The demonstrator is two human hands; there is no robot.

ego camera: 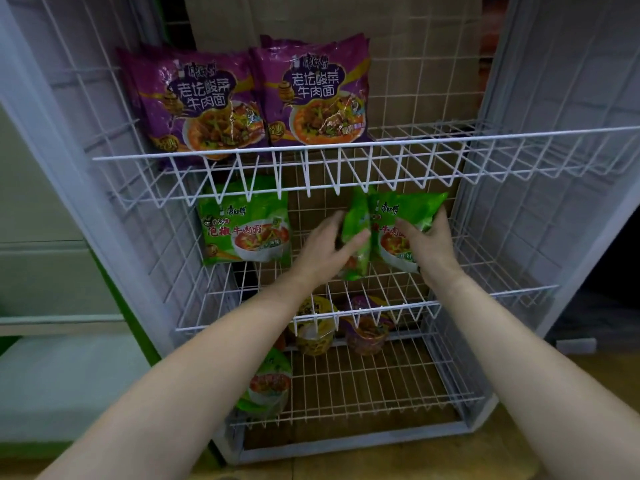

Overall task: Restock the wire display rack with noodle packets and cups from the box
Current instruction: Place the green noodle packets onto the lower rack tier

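A white wire display rack (311, 153) has three shelves. Two purple noodle packets (194, 102) (317, 91) stand on the top shelf. On the middle shelf a green noodle packet (244, 230) stands at the left. At the middle shelf's right, both hands hold green packets. My left hand (329, 245) grips a green packet turned edge-on (356, 220). My right hand (427, 242) grips a green packet facing front (405, 216) by its right side. Noodle cups lie on the bottom shelf: a yellow one (313, 329), a purple one (367, 327) and a green one (268, 384).
Cardboard (415, 64) stands behind the rack. A pale counter or cabinet (52, 271) sits to the left. The rack's grey side panels (554, 168) flare outward. The top shelf's right half and the bottom shelf's right part hold nothing. Wooden floor (450, 459) lies in front.
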